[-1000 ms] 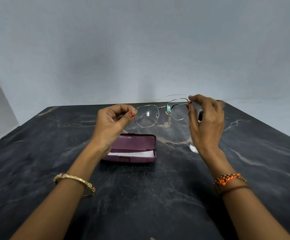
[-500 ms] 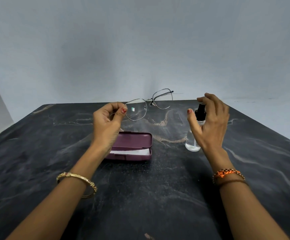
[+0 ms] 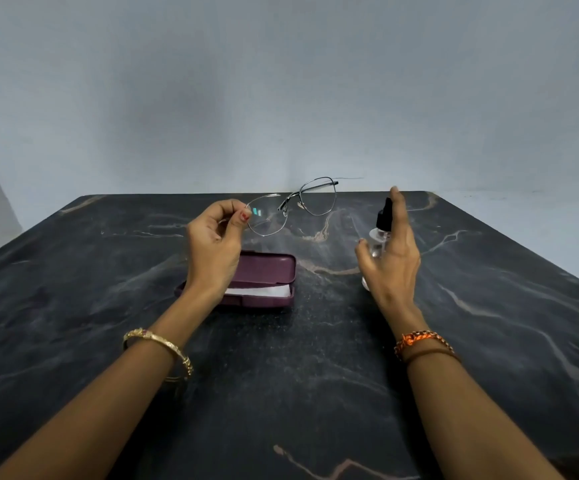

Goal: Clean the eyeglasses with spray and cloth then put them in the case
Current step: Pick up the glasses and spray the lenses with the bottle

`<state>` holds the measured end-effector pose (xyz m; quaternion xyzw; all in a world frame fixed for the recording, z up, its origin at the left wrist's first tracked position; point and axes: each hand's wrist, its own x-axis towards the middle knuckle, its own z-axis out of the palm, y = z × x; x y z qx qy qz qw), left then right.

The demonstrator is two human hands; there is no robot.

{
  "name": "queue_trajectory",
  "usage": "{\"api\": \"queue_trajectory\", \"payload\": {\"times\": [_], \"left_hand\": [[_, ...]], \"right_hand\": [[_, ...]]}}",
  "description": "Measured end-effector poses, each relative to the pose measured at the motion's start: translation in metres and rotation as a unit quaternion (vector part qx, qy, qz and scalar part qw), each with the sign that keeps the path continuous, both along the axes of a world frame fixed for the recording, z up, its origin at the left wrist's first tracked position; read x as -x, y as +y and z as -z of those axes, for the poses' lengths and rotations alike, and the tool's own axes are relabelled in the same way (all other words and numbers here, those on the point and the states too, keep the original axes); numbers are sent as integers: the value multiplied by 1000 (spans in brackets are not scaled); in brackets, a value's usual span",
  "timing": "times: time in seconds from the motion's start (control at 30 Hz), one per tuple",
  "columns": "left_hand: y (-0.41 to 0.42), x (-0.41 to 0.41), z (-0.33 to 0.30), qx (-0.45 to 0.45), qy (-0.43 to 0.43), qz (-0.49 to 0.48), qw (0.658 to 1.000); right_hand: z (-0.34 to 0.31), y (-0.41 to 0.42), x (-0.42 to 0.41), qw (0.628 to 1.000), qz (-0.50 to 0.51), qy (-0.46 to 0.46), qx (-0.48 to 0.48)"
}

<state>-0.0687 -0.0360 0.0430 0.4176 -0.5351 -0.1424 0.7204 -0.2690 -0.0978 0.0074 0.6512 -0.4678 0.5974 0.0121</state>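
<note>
My left hand (image 3: 216, 241) pinches the thin metal eyeglasses (image 3: 295, 206) by their left rim and holds them up above the table, lenses tilted away to the right. Below that hand lies the open maroon glasses case (image 3: 264, 271) with a white cloth (image 3: 264, 292) inside. My right hand (image 3: 390, 252) is spread around the small clear spray bottle with a black nozzle (image 3: 383, 218), fingers straight, thumb on its near left; the bottle stands on the table, mostly hidden behind the hand.
All of this sits on a dark marble table (image 3: 281, 375) with pale veins, against a plain grey wall. The table's far edge runs just behind the eyeglasses. Bangles are on both wrists.
My right hand let go of the eyeglasses and moved right and down to the spray bottle. My left hand alone keeps the eyeglasses, which have swung leftward.
</note>
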Motion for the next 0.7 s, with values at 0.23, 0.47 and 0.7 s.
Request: {"api": "queue_trajectory", "payload": {"times": [0.23, 0.47, 0.7], "left_hand": [[-7, 2, 4, 18, -7, -11, 1000], [-30, 16, -4, 20, 17, -17, 1000], [-42, 30, -3, 4, 30, -11, 999]], "right_hand": [[-14, 10, -14, 998, 14, 53, 44], [-22, 14, -12, 997, 10, 74, 29], [-24, 7, -7, 999, 21, 47, 0]]}}
